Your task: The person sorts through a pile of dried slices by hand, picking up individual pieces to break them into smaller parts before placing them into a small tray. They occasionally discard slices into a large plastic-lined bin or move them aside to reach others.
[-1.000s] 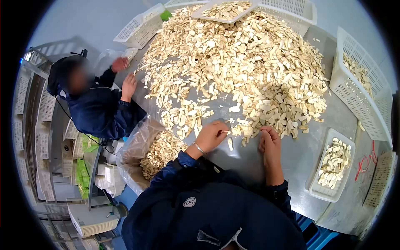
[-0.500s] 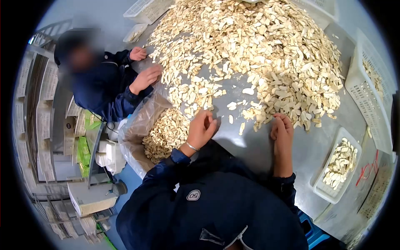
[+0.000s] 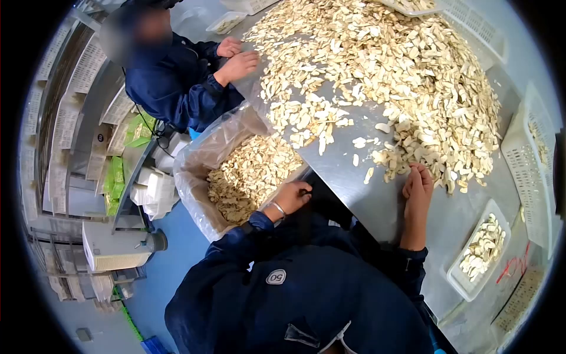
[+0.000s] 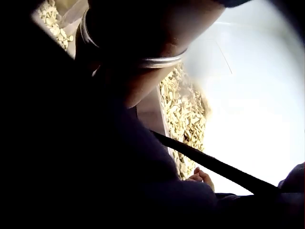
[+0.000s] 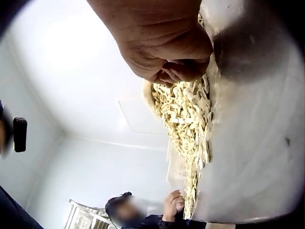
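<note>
Right hand (image 3: 417, 183), fingers bent in toward the palm, rests at the near edge of a broad heap of pale slices (image 3: 401, 82) on the table (image 3: 367, 203); whether a slice is pinched between its fingertips cannot be told. Left hand (image 3: 292, 197), also with fingers bent, is at the near side of a plastic bag (image 3: 190, 171) beside the table edge, and its grip is just as unclear. Thin, flat and mostly oblong, the slices are cream to tan, some with darker rims, and overlap in a rough, flaky mass. A few loose slices (image 3: 369, 175) lie singly on the smooth grey metal between the two hands. The bag is clear, crinkled and wide-mouthed, and holds smaller-looking, browner pieces (image 3: 253, 171). To the right, a shallow white tray (image 3: 464, 288) with rounded corners carries more slices, near a white basket (image 3: 525, 171) whose walls are pierced with small holes. A shiny metal bangle (image 3: 277, 207) circles the left wrist above a dark blue sleeve (image 3: 236, 236). From the left wrist camera, the fingers are lost in shadow and a black strap (image 4: 219, 167) crosses the foreground; from the right, the knuckles hide the fingertips, and glare washes out the wall.
</note>
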`<state>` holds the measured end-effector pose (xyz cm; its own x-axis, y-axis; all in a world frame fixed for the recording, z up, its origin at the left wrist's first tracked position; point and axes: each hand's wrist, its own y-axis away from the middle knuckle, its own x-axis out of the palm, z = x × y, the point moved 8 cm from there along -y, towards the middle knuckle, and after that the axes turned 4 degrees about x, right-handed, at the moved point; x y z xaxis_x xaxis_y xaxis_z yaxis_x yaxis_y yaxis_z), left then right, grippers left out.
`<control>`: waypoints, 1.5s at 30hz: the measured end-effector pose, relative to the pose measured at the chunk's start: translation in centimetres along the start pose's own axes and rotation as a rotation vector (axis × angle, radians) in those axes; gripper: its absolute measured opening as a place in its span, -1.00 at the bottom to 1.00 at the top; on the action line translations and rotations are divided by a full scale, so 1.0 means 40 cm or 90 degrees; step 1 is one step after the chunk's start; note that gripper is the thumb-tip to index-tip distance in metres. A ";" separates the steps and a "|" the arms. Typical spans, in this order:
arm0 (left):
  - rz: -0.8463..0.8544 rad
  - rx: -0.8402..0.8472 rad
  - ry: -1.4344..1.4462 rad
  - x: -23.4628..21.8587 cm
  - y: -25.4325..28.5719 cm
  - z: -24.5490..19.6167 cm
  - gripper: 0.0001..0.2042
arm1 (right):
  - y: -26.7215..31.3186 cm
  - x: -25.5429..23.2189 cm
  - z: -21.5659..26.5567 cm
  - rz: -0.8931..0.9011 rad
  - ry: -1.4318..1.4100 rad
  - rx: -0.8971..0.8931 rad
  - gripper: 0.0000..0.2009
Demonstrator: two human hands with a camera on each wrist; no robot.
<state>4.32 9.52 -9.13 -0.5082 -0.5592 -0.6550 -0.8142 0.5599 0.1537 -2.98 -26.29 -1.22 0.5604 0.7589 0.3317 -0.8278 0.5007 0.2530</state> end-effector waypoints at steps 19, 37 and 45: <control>-0.185 0.308 -0.135 -0.148 -0.187 -0.439 -0.89 | -0.012 -0.024 0.008 -0.043 -0.007 0.033 -0.89; -0.070 0.472 -0.137 0.033 -0.331 -0.585 -0.66 | -0.023 -0.043 0.011 -0.070 -0.025 0.024 -0.90; -0.106 0.337 -0.236 -0.010 -0.356 -0.520 -0.75 | -0.027 -0.055 0.005 -0.066 -0.039 0.021 -0.89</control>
<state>10.27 -10.93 4.33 -0.1803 -0.4702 -0.8639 -0.5781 0.7613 -0.2937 -3.32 -28.57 -2.04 0.6439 0.6765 0.3574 -0.7649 0.5603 0.3177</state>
